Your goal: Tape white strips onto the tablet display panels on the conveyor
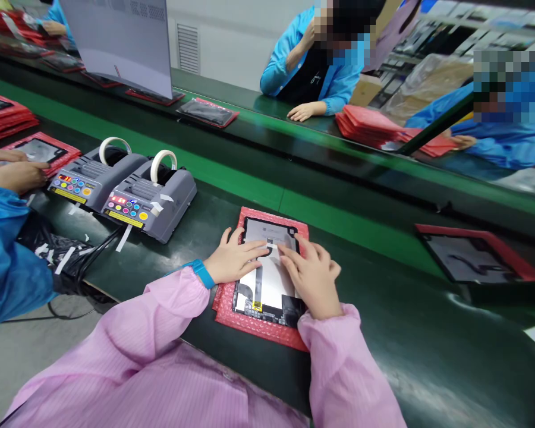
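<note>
Head view: the tablet display panel (274, 282) ran lengthwise forward, left hand (232, 261) spread over its left, right hand (314, 276) loosely open opposite.

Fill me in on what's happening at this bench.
A person in pink sleeves is handling a flat panel that lies on red bubble wrap. The left hand and right hand both rest on it, on either side of a small white strip. Two tape dispensers stand to the left.
</note>
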Action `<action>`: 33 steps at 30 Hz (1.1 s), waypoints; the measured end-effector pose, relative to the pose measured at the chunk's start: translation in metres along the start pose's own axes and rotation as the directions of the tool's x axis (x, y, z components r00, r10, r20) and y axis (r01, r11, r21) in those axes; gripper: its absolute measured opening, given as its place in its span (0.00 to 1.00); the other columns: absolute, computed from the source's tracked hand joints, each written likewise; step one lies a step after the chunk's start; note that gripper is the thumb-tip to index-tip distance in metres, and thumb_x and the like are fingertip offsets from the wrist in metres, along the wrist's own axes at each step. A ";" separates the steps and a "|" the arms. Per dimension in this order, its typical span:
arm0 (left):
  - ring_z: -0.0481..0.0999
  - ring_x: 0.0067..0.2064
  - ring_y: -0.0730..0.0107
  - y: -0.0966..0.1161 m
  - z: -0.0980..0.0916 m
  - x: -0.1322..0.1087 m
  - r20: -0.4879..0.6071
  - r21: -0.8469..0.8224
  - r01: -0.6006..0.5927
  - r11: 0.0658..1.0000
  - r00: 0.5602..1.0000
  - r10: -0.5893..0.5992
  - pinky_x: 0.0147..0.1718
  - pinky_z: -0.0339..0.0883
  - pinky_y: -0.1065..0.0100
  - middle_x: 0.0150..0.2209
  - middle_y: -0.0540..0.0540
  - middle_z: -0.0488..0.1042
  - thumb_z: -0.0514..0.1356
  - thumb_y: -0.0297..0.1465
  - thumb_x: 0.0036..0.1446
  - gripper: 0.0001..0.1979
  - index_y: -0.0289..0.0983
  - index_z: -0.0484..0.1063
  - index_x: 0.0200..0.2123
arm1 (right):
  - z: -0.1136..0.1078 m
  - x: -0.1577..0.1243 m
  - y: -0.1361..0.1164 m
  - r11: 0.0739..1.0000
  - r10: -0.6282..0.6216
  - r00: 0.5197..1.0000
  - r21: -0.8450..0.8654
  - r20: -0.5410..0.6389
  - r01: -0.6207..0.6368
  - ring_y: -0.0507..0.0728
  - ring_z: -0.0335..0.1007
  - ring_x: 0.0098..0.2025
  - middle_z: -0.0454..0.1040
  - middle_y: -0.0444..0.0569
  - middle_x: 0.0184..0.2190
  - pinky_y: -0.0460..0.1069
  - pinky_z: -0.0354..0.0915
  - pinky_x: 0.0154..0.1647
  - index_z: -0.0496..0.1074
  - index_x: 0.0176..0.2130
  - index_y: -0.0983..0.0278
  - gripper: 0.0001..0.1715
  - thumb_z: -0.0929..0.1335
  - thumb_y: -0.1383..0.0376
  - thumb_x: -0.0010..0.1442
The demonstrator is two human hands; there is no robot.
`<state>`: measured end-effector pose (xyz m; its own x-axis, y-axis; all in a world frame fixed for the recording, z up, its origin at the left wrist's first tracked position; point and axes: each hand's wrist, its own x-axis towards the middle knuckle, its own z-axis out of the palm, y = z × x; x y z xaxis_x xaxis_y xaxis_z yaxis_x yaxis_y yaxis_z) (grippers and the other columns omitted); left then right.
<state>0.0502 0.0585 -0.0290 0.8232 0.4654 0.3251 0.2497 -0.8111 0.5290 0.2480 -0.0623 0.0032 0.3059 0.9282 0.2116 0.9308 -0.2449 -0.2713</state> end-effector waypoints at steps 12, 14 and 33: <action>0.47 0.70 0.56 0.007 0.019 0.001 -0.185 -0.650 0.160 0.743 0.915 -0.358 0.68 0.41 0.53 0.67 0.42 0.51 0.51 0.44 0.67 0.25 0.45 0.57 0.64 | -0.018 -0.028 0.025 0.288 0.363 0.656 0.590 0.662 -0.755 0.61 0.78 0.36 0.81 0.51 0.36 0.53 0.73 0.38 0.74 0.45 0.63 0.26 0.71 0.47 0.55; 0.48 0.69 0.57 0.005 0.023 0.004 -0.210 -0.686 0.140 0.714 0.902 -0.378 0.69 0.40 0.54 0.66 0.42 0.52 0.50 0.44 0.67 0.25 0.45 0.57 0.64 | -0.021 -0.026 0.014 0.124 0.326 0.604 0.601 0.727 -0.790 0.62 0.79 0.37 0.81 0.53 0.37 0.54 0.74 0.38 0.75 0.45 0.63 0.26 0.70 0.47 0.56; 0.52 0.68 0.58 -0.010 0.013 0.036 -0.183 -0.916 0.165 0.365 0.639 -0.747 0.68 0.47 0.51 0.67 0.44 0.51 0.51 0.37 0.67 0.23 0.46 0.52 0.63 | 0.075 0.208 0.056 0.287 0.475 0.880 0.945 0.001 -0.156 0.55 0.74 0.35 0.77 0.48 0.37 0.51 0.71 0.38 0.74 0.47 0.67 0.30 0.74 0.51 0.50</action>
<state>0.0838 0.0786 -0.0332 0.2467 0.9681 -0.0439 -0.2402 0.1050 0.9650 0.3486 0.1378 -0.0386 0.7108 0.7011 0.0564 0.0300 0.0498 -0.9983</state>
